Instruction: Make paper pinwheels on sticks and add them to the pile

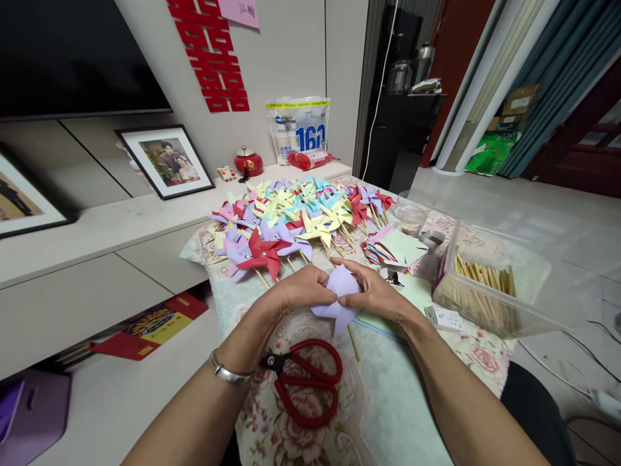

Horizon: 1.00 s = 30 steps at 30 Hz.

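My left hand (299, 291) and my right hand (374, 292) meet over the table and both pinch a lilac paper pinwheel (339, 299), folded at its centre. A thin wooden stick (354, 343) pokes out below the paper. Red-handled scissors (305, 382) lie on the floral tablecloth (388, 401) just under my left wrist, which wears a silver bangle. Beyond my hands lies a heap of finished pinwheels (291, 220) in red, yellow, blue, purple and pink, each on a stick.
A clear plastic box of wooden sticks (485, 285) stands at the right. Cut paper squares (395, 249) and a small clear cup (410, 213) lie behind my right hand. A low white cabinet (97, 259) with framed photos runs along the left.
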### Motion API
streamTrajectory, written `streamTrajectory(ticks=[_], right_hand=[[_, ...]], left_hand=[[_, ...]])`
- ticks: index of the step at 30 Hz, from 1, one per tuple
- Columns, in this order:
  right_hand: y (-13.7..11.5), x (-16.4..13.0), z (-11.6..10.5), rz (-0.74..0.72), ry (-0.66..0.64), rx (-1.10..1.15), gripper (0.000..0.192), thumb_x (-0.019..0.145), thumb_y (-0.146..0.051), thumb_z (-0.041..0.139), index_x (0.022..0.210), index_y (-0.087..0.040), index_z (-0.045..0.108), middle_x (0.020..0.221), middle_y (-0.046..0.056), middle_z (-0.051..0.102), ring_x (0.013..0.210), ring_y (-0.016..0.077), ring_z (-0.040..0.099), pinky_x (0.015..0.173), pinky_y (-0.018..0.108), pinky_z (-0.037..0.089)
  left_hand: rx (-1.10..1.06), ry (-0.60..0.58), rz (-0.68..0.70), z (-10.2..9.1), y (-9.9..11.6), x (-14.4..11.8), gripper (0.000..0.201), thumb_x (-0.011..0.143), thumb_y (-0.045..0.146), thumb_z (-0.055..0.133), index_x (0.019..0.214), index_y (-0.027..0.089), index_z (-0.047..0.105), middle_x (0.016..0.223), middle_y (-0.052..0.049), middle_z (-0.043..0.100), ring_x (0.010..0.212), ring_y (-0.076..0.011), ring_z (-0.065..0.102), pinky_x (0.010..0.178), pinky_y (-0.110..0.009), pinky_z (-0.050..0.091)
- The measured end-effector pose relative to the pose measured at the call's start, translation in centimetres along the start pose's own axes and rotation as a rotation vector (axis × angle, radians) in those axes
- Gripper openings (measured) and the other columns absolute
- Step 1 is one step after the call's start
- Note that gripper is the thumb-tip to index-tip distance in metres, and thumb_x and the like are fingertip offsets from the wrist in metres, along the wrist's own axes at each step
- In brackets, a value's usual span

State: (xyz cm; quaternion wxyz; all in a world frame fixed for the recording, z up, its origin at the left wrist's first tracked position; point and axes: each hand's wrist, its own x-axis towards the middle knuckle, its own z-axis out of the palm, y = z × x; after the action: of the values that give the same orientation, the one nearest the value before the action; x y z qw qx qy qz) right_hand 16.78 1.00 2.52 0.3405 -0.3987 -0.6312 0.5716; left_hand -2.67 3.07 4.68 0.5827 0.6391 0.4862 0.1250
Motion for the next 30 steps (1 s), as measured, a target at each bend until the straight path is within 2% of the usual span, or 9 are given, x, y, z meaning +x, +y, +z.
streamTrajectory(ticks=[7, 9, 11, 13, 15, 19, 21, 25, 30], right_hand=[[0.0, 0.0, 0.2, 0.038, 0.081, 0.115, 0.093, 0.061, -0.011, 0.071, 0.149, -0.019, 0.045, 0.113, 0.005, 0.068, 0.087, 0.0182, 0.061, 0.068, 0.026, 0.046], [0.0, 0.0, 0.1, 0.015, 0.126, 0.188, 0.092, 0.061, -0.010, 0.072, 0.149, -0.020, 0.046, 0.106, 0.003, 0.068, 0.083, 0.0171, 0.061, 0.068, 0.025, 0.046], [0.1, 0.2, 0.0, -0.030, 0.192, 0.259, 0.090, 0.061, -0.011, 0.073, 0.147, -0.021, 0.047, 0.098, 0.001, 0.067, 0.081, 0.0166, 0.060, 0.068, 0.025, 0.046], [0.1, 0.3, 0.0, -0.065, 0.274, 0.319, 0.089, 0.062, -0.013, 0.075, 0.146, -0.021, 0.047, 0.094, 0.000, 0.068, 0.080, 0.0167, 0.061, 0.068, 0.025, 0.046], [0.2, 0.5, 0.0, -0.080, 0.355, 0.364, 0.092, 0.062, -0.015, 0.077, 0.148, -0.021, 0.044, 0.091, 0.000, 0.070, 0.078, 0.0172, 0.062, 0.068, 0.026, 0.047], [0.4, 0.9, 0.2, -0.101, 0.440, 0.422, 0.102, 0.061, -0.019, 0.081, 0.152, -0.019, 0.036, 0.089, 0.001, 0.071, 0.072, 0.0171, 0.063, 0.068, 0.028, 0.050], [0.6, 1.0, 0.3, -0.113, 0.459, 0.409, 0.102, 0.061, -0.020, 0.082, 0.152, -0.019, 0.036, 0.090, 0.001, 0.071, 0.072, 0.0170, 0.063, 0.069, 0.028, 0.050], [1.1, 1.2, 0.7, -0.134, 0.465, 0.351, 0.098, 0.063, -0.022, 0.081, 0.151, -0.020, 0.039, 0.096, 0.003, 0.070, 0.074, 0.0172, 0.064, 0.070, 0.029, 0.050], [1.2, 1.2, 1.0, -0.117, 0.408, 0.335, 0.094, 0.063, -0.024, 0.083, 0.148, -0.019, 0.042, 0.092, 0.002, 0.071, 0.078, 0.0178, 0.065, 0.072, 0.029, 0.050]], left_hand=[[-0.046, 0.020, 0.026, -0.4, 0.1, 0.1, 0.016, 0.059, 0.031, 0.071, 0.065, 0.017, 0.066, 0.057, 0.003, 0.057, 0.053, -0.0114, 0.048, 0.050, -0.023, 0.032], [-0.130, 0.089, 0.069, -0.5, 0.2, -0.3, 0.024, 0.063, 0.038, 0.075, 0.071, 0.016, 0.068, 0.061, 0.002, 0.060, 0.055, -0.0108, 0.049, 0.052, -0.022, 0.034], [-0.311, 0.211, 0.119, -0.2, 0.2, -0.8, 0.033, 0.066, 0.045, 0.078, 0.078, 0.015, 0.071, 0.068, 0.000, 0.064, 0.057, -0.0104, 0.052, 0.053, -0.021, 0.037], [-0.556, 0.325, 0.154, 0.7, 0.1, -1.2, 0.041, 0.067, 0.050, 0.080, 0.086, 0.015, 0.072, 0.077, -0.003, 0.069, 0.062, -0.0117, 0.058, 0.055, -0.022, 0.041], [-0.750, 0.368, 0.202, 2.2, 0.1, -1.3, 0.042, 0.069, 0.051, 0.081, 0.090, 0.015, 0.072, 0.084, -0.006, 0.073, 0.071, -0.0150, 0.066, 0.059, -0.023, 0.046], [-0.895, 0.377, 0.268, 5.6, 0.3, -0.6, 0.034, 0.068, 0.039, 0.085, 0.087, 0.013, 0.074, 0.079, -0.005, 0.076, 0.073, -0.0166, 0.069, 0.071, -0.026, 0.052], [-0.934, 0.436, 0.295, 6.7, 0.4, 0.0, 0.039, 0.063, 0.035, 0.088, 0.093, 0.012, 0.076, 0.082, -0.006, 0.078, 0.079, -0.0203, 0.072, 0.081, -0.031, 0.053], [-0.959, 0.562, 0.310, 7.3, -0.1, 0.9, 0.042, 0.059, 0.033, 0.090, 0.093, 0.012, 0.079, 0.079, -0.006, 0.079, 0.080, -0.0237, 0.073, 0.087, -0.037, 0.054], [-0.962, 0.627, 0.264, 7.1, -1.5, 1.3, 0.037, 0.056, 0.034, 0.090, 0.085, 0.013, 0.080, 0.074, -0.005, 0.078, 0.074, -0.0215, 0.072, 0.081, -0.035, 0.056]])
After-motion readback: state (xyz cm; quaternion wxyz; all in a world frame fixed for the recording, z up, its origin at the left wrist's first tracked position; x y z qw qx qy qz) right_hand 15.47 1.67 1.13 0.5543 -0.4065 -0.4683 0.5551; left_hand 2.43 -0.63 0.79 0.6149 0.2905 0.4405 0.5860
